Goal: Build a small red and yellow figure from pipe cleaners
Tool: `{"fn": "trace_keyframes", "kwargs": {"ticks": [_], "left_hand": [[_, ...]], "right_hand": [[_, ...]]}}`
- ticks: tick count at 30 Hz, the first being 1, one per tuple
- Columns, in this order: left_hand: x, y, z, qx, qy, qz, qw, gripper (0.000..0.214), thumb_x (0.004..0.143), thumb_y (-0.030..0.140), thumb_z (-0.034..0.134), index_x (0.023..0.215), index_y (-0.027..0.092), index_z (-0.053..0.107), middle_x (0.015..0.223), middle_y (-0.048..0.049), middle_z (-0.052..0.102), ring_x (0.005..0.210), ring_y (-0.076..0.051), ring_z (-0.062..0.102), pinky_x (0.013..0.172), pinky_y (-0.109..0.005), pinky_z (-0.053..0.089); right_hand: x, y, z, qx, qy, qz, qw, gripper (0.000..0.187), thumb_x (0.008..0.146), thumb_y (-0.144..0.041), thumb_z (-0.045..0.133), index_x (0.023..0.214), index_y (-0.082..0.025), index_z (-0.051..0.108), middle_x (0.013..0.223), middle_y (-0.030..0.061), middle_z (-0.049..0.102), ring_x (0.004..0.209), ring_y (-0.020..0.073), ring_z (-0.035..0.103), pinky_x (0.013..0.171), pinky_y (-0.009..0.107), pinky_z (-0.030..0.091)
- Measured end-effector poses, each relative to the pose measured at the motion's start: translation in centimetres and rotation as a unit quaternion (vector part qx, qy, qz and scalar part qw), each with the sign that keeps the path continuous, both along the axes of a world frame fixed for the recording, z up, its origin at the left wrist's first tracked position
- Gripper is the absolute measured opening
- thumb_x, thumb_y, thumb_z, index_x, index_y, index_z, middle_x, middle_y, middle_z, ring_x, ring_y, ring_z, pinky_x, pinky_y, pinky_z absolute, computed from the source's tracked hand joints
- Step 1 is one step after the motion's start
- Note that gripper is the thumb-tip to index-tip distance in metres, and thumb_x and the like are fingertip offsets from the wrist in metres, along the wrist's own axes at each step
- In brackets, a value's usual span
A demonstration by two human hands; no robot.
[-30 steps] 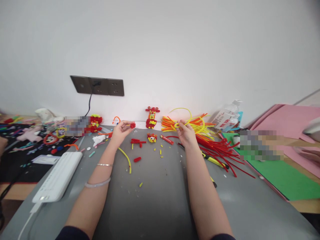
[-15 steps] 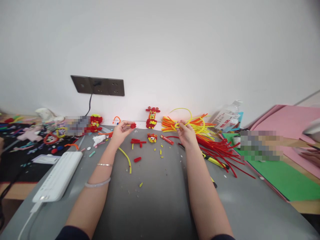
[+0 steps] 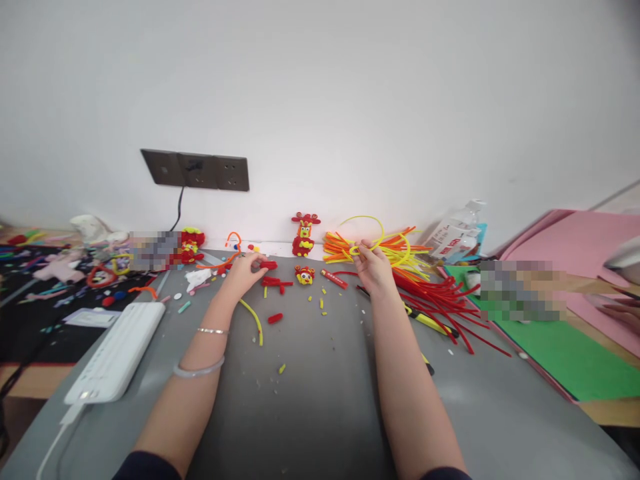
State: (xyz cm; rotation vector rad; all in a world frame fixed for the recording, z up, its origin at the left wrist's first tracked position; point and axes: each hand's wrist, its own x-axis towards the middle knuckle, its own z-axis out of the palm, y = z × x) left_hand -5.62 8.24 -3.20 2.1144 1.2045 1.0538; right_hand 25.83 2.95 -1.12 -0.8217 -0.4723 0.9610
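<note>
My left hand [image 3: 243, 277] pinches a small red fuzzy piece [image 3: 269, 265] just above the table. Below it lie a red pipe-cleaner part [image 3: 276, 283] and a short red roll [image 3: 275, 319]. My right hand [image 3: 374, 265] has its fingers closed on a yellow pipe cleaner [image 3: 354, 251], beside the bundle of orange and yellow pipe cleaners [image 3: 335, 248]. Between my hands a red and yellow figure [image 3: 303, 239] stands against the wall. In front of it sits a small head with googly eyes [image 3: 305, 276].
A white power strip [image 3: 117, 353] lies at left. Red pipe cleaners [image 3: 440, 297], a yellow-black cutter [image 3: 433, 322], a plastic bottle [image 3: 457, 230] and green paper [image 3: 565, 360] are to the right. Another person's hand [image 3: 623, 308] shows at the right edge.
My left hand has lowered slightly and moved a little right, and the red piece is now turned lengthwise in its fingers. My right hand stays nearly still.
</note>
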Motion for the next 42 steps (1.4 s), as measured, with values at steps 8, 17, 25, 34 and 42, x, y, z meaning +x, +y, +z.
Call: {"fn": "trace_keyframes", "kwargs": {"ticks": [8,17,25,34,42], "left_hand": [[0.0,-0.4,0.2,0.015,0.067,-0.063,0.996,0.011,0.075,0.035,0.070,0.076,0.024,0.070,0.119,-0.0091,0.065,0.115,-0.031,0.057,0.101,-0.049,0.042],[0.0,-0.3,-0.3,-0.006,0.075,-0.107,0.991,0.015,0.074,0.040,0.071,0.076,0.025,0.074,0.115,-0.0097,0.067,0.107,-0.030,0.061,0.096,-0.047,0.047],[-0.2,0.0,0.0,0.012,0.030,-0.027,0.999,0.013,0.078,0.034,0.067,0.071,0.024,0.067,0.101,-0.0087,0.070,0.105,-0.031,0.062,0.097,-0.049,0.045],[-1.3,0.3,-0.1,-0.008,0.061,-0.074,0.995,0.015,0.068,0.037,0.076,0.072,0.024,0.070,0.117,-0.0096,0.068,0.112,-0.032,0.060,0.102,-0.051,0.041],[-0.2,0.3,-0.1,0.022,0.049,-0.037,0.998,0.015,0.072,0.031,0.072,0.083,0.024,0.064,0.102,-0.0073,0.069,0.102,-0.030,0.061,0.093,-0.047,0.044]], "right_hand": [[-0.2,0.0,0.1,0.003,0.006,-0.007,1.000,0.024,0.062,-0.009,0.081,0.075,-0.019,0.063,0.074,-0.0028,0.070,0.071,0.0098,0.069,0.060,0.016,0.056],[-0.1,-0.1,0.1,0.008,0.002,-0.006,1.000,0.025,0.063,-0.010,0.082,0.076,-0.020,0.062,0.074,-0.0034,0.069,0.073,0.0110,0.070,0.061,0.018,0.058],[0.0,0.0,0.0,0.005,-0.003,-0.002,1.000,0.028,0.061,-0.012,0.084,0.078,-0.020,0.062,0.074,-0.0030,0.069,0.075,0.0113,0.070,0.064,0.019,0.057],[0.0,0.0,0.1,0.003,0.003,-0.005,1.000,0.024,0.063,-0.009,0.080,0.076,-0.019,0.063,0.074,-0.0024,0.069,0.073,0.0117,0.070,0.063,0.019,0.057],[-0.1,-0.1,0.2,0.002,0.004,-0.003,1.000,0.026,0.063,-0.010,0.082,0.077,-0.019,0.062,0.075,-0.0025,0.069,0.074,0.0114,0.069,0.067,0.021,0.057]]}}
